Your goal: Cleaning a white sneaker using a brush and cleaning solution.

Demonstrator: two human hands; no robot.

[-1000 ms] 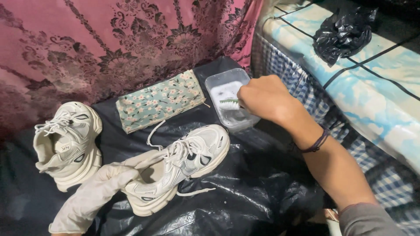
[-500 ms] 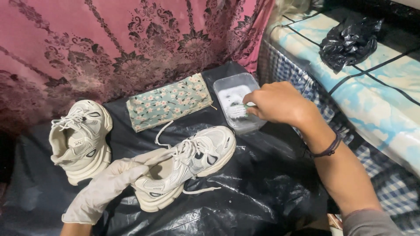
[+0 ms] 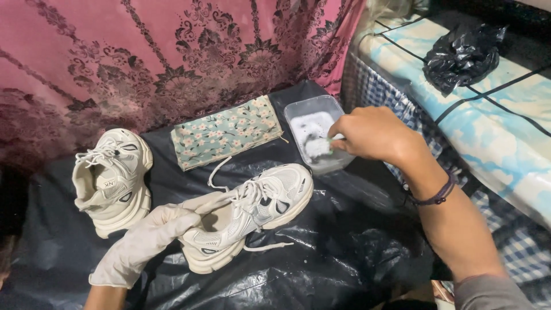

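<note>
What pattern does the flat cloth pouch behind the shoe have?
The pouch is pale green with small white flowers, seen best in the head view.

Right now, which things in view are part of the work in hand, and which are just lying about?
In use:
- left hand, gloved, grip on the white sneaker
- right hand, dipping a small tool, mostly hidden, into the clear tub of white foam
- black plastic sheet under it all

Lying about:
- second sneaker
- floral cloth pouch
- crumpled black bag
- pink patterned cloth
</note>
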